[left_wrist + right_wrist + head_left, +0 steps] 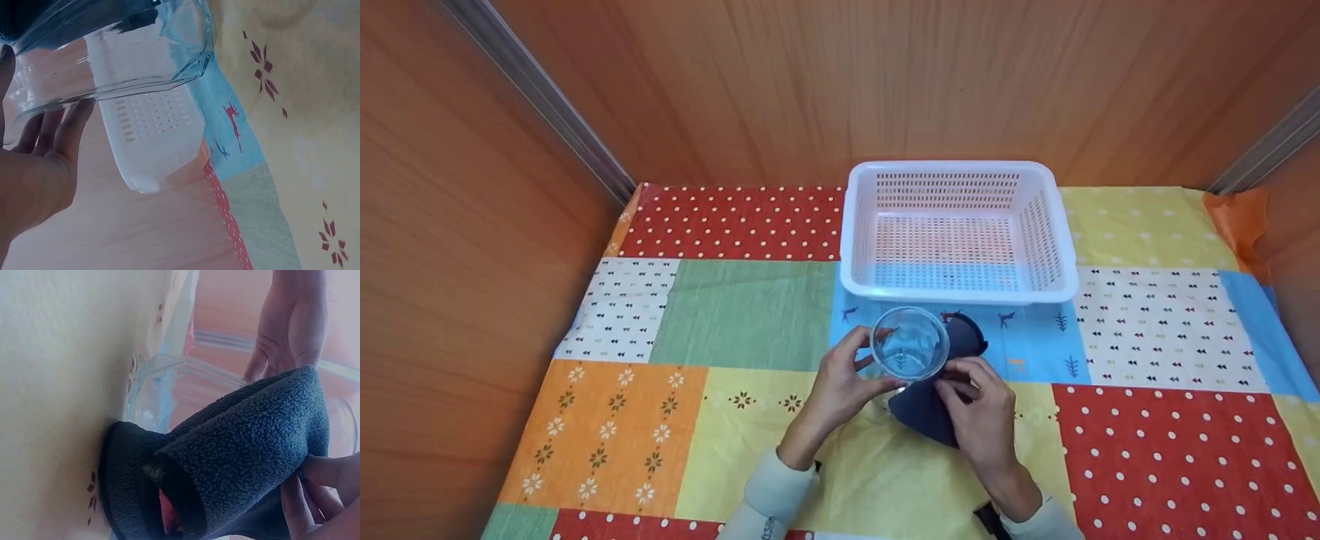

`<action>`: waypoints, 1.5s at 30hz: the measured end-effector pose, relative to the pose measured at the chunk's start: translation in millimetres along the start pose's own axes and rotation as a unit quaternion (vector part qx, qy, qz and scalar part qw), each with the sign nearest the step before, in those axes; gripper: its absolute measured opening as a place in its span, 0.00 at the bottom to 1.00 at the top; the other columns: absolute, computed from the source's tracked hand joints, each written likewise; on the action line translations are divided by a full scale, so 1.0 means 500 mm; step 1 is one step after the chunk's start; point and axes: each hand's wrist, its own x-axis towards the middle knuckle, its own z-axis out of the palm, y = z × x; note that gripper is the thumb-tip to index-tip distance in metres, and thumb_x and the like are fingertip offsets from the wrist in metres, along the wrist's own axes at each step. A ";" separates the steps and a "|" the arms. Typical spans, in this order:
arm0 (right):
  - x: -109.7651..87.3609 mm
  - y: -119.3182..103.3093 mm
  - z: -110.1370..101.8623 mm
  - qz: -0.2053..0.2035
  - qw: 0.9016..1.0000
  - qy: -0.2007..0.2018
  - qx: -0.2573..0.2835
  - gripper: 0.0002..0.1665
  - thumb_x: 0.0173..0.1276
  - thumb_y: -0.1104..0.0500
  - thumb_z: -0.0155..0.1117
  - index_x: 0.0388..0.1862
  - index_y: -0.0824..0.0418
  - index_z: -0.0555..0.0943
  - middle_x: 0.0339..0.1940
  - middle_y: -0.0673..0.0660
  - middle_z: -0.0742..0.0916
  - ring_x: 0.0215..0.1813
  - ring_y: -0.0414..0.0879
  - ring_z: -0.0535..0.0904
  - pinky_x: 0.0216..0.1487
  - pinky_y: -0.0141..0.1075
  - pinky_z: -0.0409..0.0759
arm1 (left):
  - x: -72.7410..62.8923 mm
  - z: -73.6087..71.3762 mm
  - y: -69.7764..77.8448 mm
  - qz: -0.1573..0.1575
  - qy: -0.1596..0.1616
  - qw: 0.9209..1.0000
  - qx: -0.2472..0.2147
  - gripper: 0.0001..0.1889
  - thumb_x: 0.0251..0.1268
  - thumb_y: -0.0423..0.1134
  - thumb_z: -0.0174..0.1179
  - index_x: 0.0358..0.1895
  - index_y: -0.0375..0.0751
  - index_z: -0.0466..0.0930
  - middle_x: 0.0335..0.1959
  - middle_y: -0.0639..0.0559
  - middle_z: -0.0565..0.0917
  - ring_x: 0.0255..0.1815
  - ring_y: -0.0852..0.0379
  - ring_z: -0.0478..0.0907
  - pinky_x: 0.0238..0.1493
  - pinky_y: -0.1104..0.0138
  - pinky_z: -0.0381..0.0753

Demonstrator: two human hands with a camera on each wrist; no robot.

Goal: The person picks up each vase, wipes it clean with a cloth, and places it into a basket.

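My left hand (840,382) grips a clear glass jar (911,349) by its side, thumb near and fingers on the far side. Its round mouth faces up toward the head camera; an angular, faceted base shows on the glass (194,56) in the left wrist view. My right hand (984,405) pinches a dark navy cloth (924,414) between thumb and fingers, against the jar's right side. Fuzzy towelling texture and a dark edge band show on the cloth (242,450) in the right wrist view, where folds hang down close to the tablecloth and hide part of the jar.
Just beyond the hands stands a white perforated plastic basket (960,293) with nothing in it. A patchwork-print tablecloth (750,315) covers the table. Wood-grain panels (840,90) rise behind and at both sides, with metal strips in the corners.
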 end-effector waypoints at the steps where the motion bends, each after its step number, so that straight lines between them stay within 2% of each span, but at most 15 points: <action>1: 0.001 0.000 -0.001 0.001 1.000 -0.001 0.000 0.16 0.56 0.83 0.74 0.42 0.72 0.86 0.41 0.62 0.87 0.44 0.41 0.87 0.49 0.24 0.86 | 0.001 -0.001 -0.001 0.000 -0.004 1.000 -0.006 0.31 0.54 0.32 0.82 0.62 0.36 0.79 0.60 0.40 0.83 0.62 0.41 0.80 0.61 0.51 0.86; 5: 0.005 -0.002 -0.002 0.012 1.000 -0.010 -0.004 0.16 0.56 0.82 0.75 0.42 0.71 0.86 0.41 0.62 0.87 0.44 0.46 0.87 0.49 0.24 0.86 | 0.004 -0.009 -0.003 -0.003 -0.020 0.999 -0.037 0.30 0.56 0.29 0.80 0.62 0.33 0.79 0.58 0.35 0.82 0.62 0.35 0.79 0.63 0.53 0.85; 7: 0.009 -0.002 -0.003 0.016 1.000 -0.016 -0.008 0.16 0.57 0.82 0.75 0.42 0.71 0.86 0.41 0.61 0.87 0.44 0.48 0.88 0.49 0.24 0.86 | 0.005 -0.012 -0.003 -0.010 -0.021 0.998 -0.051 0.29 0.55 0.28 0.80 0.61 0.33 0.80 0.56 0.36 0.82 0.61 0.37 0.79 0.63 0.54 0.85; 12: 0.020 0.000 -0.006 0.024 0.999 -0.029 -0.017 0.16 0.58 0.82 0.74 0.43 0.70 0.86 0.42 0.60 0.87 0.45 0.53 0.88 0.48 0.24 0.86 | 0.005 -0.007 0.003 -0.029 0.004 0.999 -0.044 0.29 0.53 0.30 0.82 0.59 0.35 0.81 0.56 0.38 0.84 0.59 0.43 0.81 0.60 0.52 0.87; 14: 0.024 0.002 -0.008 0.024 0.999 -0.031 -0.018 0.16 0.58 0.82 0.73 0.43 0.70 0.86 0.42 0.60 0.87 0.45 0.53 0.88 0.48 0.24 0.86 | 0.003 -0.003 0.004 -0.033 0.014 0.999 -0.038 0.29 0.53 0.31 0.82 0.59 0.36 0.81 0.57 0.39 0.84 0.59 0.43 0.81 0.59 0.50 0.87; 17: 0.025 0.004 -0.009 0.016 0.999 -0.032 -0.018 0.16 0.58 0.83 0.73 0.43 0.71 0.86 0.42 0.61 0.87 0.45 0.52 0.88 0.49 0.24 0.86 | 0.002 0.002 0.006 -0.037 0.021 0.998 -0.036 0.30 0.54 0.32 0.82 0.60 0.36 0.81 0.58 0.38 0.84 0.61 0.40 0.81 0.60 0.49 0.86; 21: 0.022 0.002 -0.010 0.004 1.000 -0.024 -0.009 0.16 0.58 0.82 0.73 0.43 0.71 0.87 0.42 0.62 0.88 0.45 0.46 0.88 0.50 0.24 0.86 | 0.001 0.005 0.006 -0.040 0.022 0.998 -0.034 0.30 0.55 0.33 0.81 0.61 0.34 0.80 0.59 0.38 0.84 0.61 0.39 0.81 0.61 0.47 0.85; 26: 0.020 -0.005 -0.009 0.000 1.000 -0.016 -0.003 0.15 0.58 0.81 0.74 0.43 0.71 0.87 0.41 0.62 0.88 0.46 0.39 0.87 0.51 0.24 0.85 | 0.001 0.007 0.005 -0.040 0.021 0.999 -0.030 0.29 0.57 0.33 0.81 0.61 0.35 0.81 0.59 0.39 0.84 0.61 0.40 0.81 0.61 0.47 0.85; 35: 0.026 -0.003 -0.010 0.013 0.999 -0.037 -0.025 0.15 0.57 0.82 0.74 0.41 0.71 0.86 0.40 0.61 0.87 0.46 0.45 0.88 0.50 0.24 0.85 | -0.001 0.008 0.010 -0.036 0.035 0.998 -0.031 0.27 0.54 0.33 0.82 0.58 0.37 0.82 0.57 0.43 0.85 0.61 0.42 0.81 0.60 0.46 0.86; 38: 0.028 -0.004 -0.011 0.016 0.998 -0.043 -0.039 0.15 0.56 0.82 0.74 0.39 0.70 0.86 0.39 0.60 0.87 0.45 0.49 0.88 0.49 0.27 0.87 | -0.001 0.010 0.010 -0.033 0.036 0.998 -0.029 0.27 0.54 0.32 0.82 0.57 0.37 0.82 0.56 0.43 0.85 0.61 0.40 0.81 0.60 0.47 0.86; 45: 0.026 0.002 -0.016 0.037 0.995 -0.064 -0.071 0.14 0.56 0.82 0.74 0.35 0.68 0.85 0.37 0.58 0.86 0.44 0.53 0.89 0.48 0.41 0.90 | -0.001 0.014 0.008 -0.031 0.037 0.999 -0.025 0.27 0.54 0.33 0.82 0.57 0.39 0.82 0.56 0.44 0.85 0.61 0.41 0.82 0.59 0.48 0.86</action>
